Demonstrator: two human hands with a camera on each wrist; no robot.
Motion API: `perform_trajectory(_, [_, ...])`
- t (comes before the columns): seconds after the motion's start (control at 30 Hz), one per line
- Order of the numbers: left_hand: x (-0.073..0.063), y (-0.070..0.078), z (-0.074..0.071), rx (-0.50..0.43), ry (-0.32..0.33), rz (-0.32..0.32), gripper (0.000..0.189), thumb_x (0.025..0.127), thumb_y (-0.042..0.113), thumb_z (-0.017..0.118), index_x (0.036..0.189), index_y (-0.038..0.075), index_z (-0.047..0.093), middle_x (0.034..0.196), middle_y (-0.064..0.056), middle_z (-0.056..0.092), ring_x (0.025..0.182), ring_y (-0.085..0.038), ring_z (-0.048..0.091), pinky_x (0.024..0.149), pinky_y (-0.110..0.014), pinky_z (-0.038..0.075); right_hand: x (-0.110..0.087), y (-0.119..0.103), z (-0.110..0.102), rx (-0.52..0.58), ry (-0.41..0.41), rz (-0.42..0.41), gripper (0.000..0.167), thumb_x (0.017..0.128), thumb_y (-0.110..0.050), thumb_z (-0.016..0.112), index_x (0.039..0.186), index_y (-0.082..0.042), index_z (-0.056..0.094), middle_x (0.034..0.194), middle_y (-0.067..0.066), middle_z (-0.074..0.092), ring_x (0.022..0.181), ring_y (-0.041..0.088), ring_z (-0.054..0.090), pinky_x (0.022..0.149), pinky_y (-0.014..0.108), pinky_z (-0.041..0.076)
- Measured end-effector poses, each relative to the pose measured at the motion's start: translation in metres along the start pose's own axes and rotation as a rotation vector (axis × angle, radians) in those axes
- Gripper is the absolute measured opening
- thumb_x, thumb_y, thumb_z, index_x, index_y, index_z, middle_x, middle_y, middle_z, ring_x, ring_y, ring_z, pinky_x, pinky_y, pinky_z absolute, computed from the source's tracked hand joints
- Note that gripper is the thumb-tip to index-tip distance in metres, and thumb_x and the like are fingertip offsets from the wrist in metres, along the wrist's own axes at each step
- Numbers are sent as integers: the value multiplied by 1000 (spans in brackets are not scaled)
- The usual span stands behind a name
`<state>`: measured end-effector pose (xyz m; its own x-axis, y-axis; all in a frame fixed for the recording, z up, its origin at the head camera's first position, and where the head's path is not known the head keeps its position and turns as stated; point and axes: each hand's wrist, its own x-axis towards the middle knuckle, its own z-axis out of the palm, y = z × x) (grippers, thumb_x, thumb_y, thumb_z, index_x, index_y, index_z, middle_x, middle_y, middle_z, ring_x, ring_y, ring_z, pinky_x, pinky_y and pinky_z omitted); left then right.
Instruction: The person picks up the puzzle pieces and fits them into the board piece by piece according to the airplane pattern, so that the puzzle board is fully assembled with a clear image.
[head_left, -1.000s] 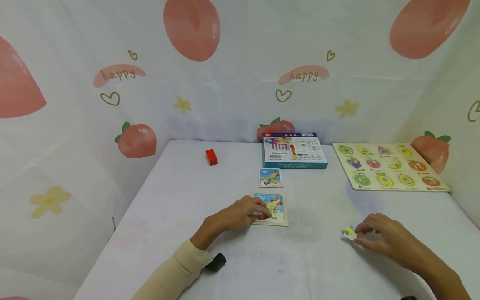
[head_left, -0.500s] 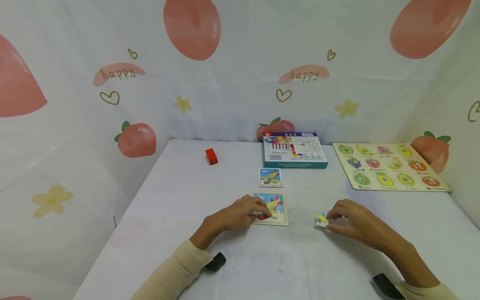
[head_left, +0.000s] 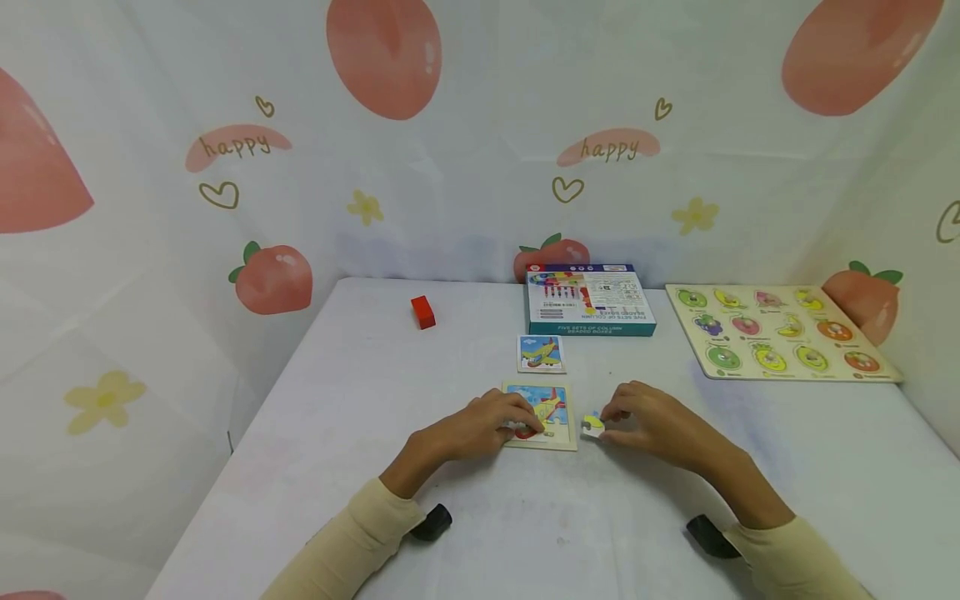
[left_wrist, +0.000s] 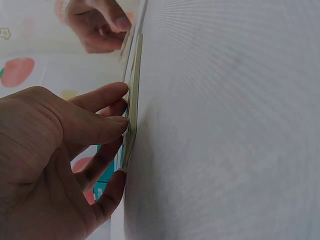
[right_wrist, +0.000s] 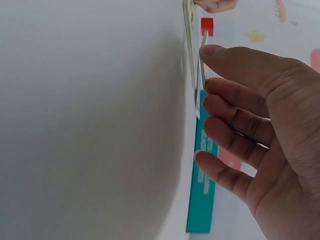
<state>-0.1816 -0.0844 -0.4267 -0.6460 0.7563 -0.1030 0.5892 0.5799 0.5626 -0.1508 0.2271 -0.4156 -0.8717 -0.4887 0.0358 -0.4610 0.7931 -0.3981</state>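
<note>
In the head view a small wooden jigsaw puzzle (head_left: pixel 561 417) with a yellow and red airplane lies mid-table. My left hand (head_left: pixel 491 425) rests its fingertips on the left part of it, covering some of the picture. The left wrist view shows those fingertips (left_wrist: pixel 117 125) against the thin board (left_wrist: pixel 134 95). Just right of the board, my right hand (head_left: pixel 656 425) pinches a puzzle piece (head_left: pixel 592 426) with yellow and white on it. In the right wrist view the puzzle piece (right_wrist: pixel 203 62) is edge-on between thumb and forefinger, the other fingers spread.
A square airplane picture card (head_left: pixel 541 355) lies behind the puzzle, with a flat teal-edged box (head_left: pixel 590 304) farther back. A red block (head_left: pixel 423 312) is at the back left. The fruit puzzle board (head_left: pixel 780 333) lies at the back right.
My right hand has carried the puzzle piece leftward from the right side of the table to beside the puzzle board. The left hand has stayed where it was.
</note>
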Motion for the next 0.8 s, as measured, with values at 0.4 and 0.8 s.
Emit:
perform_trajectory(0.4, [-1,-1,0,-4,-3,4,38,104,2,60,131,23,76,139,3,65,126,-19,50,103,-43,44,23,-16,9,21,-24,-76,19,90,-33,86,102,-18,82,97,-12,68,95,8,60,89,35,58])
perform_trajectory(0.8, [-1,-2,0,-14,2,10,37,104,2,61,131,23,76,138,3,65,125,-18,50,103,-43,43,33,-26,14,40,-76,-42,22,89,-33,87,104,-18,83,98,-13,68,95,7,60,91,36,58])
